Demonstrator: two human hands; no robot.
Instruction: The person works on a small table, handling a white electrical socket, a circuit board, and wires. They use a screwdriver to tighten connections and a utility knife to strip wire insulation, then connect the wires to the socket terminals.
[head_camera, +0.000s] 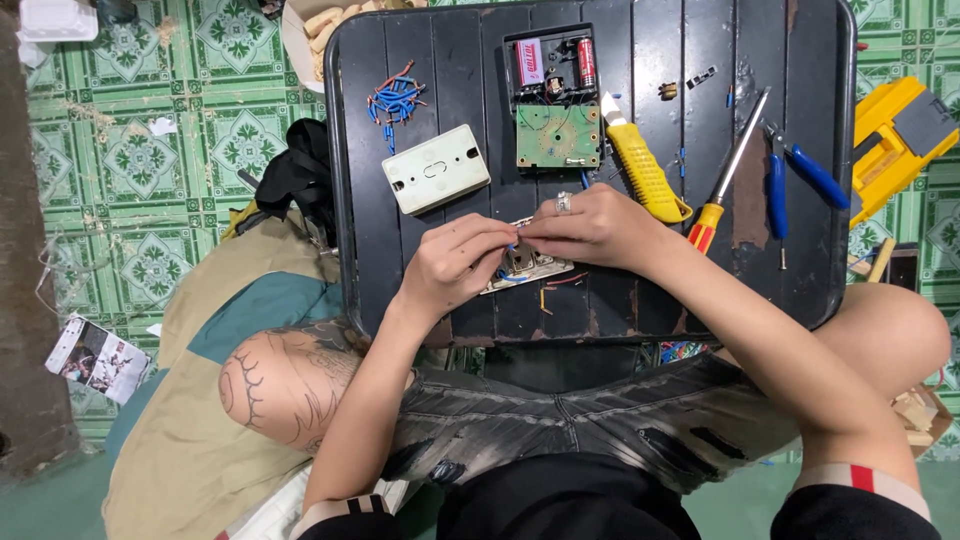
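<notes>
— What sort of place was it?
— A home used as a makeshift electronics workshop. The floor (170, 160) had green patterned tiles, and the person sat low with a black tray (445, 290) as a tabletop across the lap.
— And the workshop part?
— A screwdriver (730, 170), blue-handled pliers (795, 175), a yellow utility knife (642, 165), a green circuit board (557, 135) and wire offcuts (396, 100) lay on it.

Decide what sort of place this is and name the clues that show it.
Probably a home floor used as a makeshift electronics bench: green patterned floor tiles, a black tray on the person's lap, and a circuit board beside a screwdriver and pliers.
</notes>
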